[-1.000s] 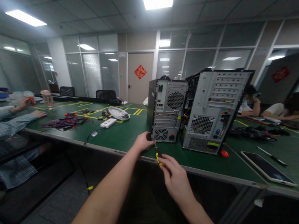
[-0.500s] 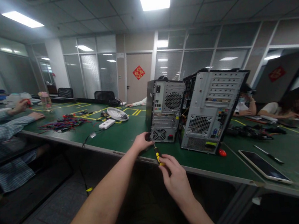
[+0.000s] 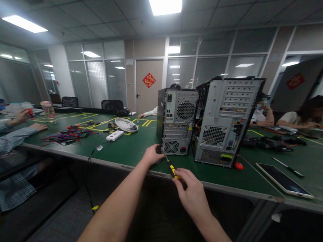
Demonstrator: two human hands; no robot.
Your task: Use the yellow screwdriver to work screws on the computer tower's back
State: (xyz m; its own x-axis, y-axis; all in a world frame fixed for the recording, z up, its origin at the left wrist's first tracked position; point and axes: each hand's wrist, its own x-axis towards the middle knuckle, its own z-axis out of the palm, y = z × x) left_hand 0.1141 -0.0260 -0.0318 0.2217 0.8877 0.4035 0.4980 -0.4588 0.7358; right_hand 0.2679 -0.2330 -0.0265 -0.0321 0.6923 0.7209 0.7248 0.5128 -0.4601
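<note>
The right hand (image 3: 190, 189) grips a screwdriver (image 3: 172, 169), its tip at the seven o'clock corner of a PC tower (image 3: 177, 124) on a green table (image 3: 129, 150). The left hand (image 3: 153, 155) touches that corner, its exact hold unclear; a second tower (image 3: 221, 128) stands at the first's three o'clock.

A computer tower (image 3: 171, 135) stands on a table (image 3: 234, 185), a second tower (image 3: 221, 128) just to its right. Beyond, farther right of it, lie cables (image 3: 266, 143), a phone (image 3: 284, 180) and a slim tool (image 3: 289, 167); to its left, a basket (image 3: 126, 124), loose wires (image 3: 71, 135) and, farthest, a bottle (image 3: 49, 112).
</note>
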